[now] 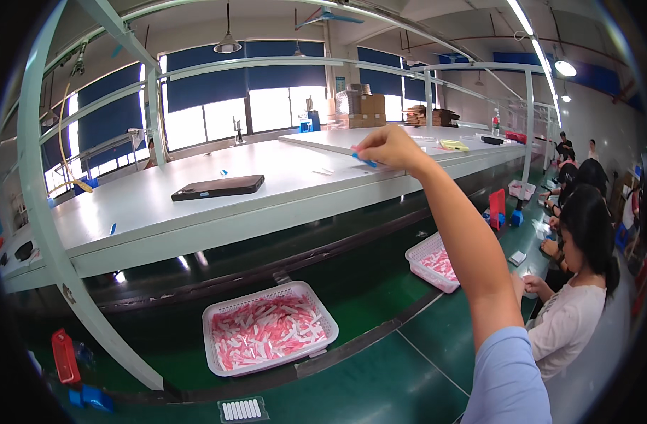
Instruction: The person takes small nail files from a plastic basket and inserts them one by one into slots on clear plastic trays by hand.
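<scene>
Reaching up over the white table (295, 169), the right hand (393, 150) has its thumb and fingers pressed together, pinching a small blue strip (364, 160). The strip is right at the fingertips, over the front part of the table, and from where I stand I cannot tell if it touches the top. I cannot tell how the left hand is. The arm has a light blue sleeve (507, 374).

To the left of the hand, a black phone (217, 187) lies on the table, with a tiny blue and white bit (224, 172) behind it. On the other side, farther back, I see a yellow thing (453, 145) and a bottle (495, 121).

Down below is a long green bench (366, 381). A big white basket (207, 332) there has lots of pink and white strips (267, 328) in it. Just in front of it is a little tray (263, 408) with white sticks (242, 410) in a row. A second white basket (424, 275) is near the arm, with pink and white bits inside too. Far to the left is a red bin (65, 357). On the right, a person in a pale shirt (567, 325) is at the bench, looking down
</scene>
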A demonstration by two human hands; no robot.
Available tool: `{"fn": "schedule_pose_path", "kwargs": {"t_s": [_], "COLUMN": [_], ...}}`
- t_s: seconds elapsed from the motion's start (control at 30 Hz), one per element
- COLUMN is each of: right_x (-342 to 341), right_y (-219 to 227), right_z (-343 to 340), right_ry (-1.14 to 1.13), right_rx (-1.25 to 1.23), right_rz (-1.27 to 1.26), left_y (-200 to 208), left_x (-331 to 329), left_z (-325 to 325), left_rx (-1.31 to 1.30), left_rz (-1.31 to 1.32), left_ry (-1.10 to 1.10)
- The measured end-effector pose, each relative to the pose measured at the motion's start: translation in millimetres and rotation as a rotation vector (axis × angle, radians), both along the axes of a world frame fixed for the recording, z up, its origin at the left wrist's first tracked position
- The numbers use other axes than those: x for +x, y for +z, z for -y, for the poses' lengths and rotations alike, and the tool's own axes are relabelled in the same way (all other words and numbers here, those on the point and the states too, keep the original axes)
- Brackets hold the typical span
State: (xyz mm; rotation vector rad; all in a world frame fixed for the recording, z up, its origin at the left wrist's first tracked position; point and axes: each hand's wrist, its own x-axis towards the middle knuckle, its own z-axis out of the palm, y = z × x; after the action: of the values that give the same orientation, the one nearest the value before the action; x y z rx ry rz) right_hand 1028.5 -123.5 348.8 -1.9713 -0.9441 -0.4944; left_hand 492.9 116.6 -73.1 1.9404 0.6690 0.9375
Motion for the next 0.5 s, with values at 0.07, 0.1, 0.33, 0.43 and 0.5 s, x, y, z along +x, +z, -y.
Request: {"fn": "schedule_pose_path", "kwargs": {"t_s": [0.07, 0.1, 0.33, 0.43, 0.5], "right_x": [2.9, 3.7, -31.7, -100.3, -157.5], "right_y": [-4.5, -5.9, -10.3, -49.5, -108.2], "right_z": [-11.5, -15.5, -12.9, -30.9, -30.5], "right_ry": [-0.095, -0.197, -0.185, 0.312, 0.3], "right_rx": [-0.118, -0.231, 0.369, 0.644, 0.455], "right_rz": [0.15, 0.304, 0.749, 0.489, 0.394], "left_y": [-2.1, -3.5, -9.3, -19.7, -24.9], "left_x": [-0.3, -0.4, -3.5, -4.2, -8.6], "left_z": [-1.3, -1.9, 0.1, -1.6, -6.5], "left_rx": [0.008, 0.019, -0.025, -0.085, -0.003], "left_rz": [-0.015, -0.026, -0.032, -0.042, -0.083], "left_ry": [0.01, 0.013, 0.021, 0.025, -0.037]}}
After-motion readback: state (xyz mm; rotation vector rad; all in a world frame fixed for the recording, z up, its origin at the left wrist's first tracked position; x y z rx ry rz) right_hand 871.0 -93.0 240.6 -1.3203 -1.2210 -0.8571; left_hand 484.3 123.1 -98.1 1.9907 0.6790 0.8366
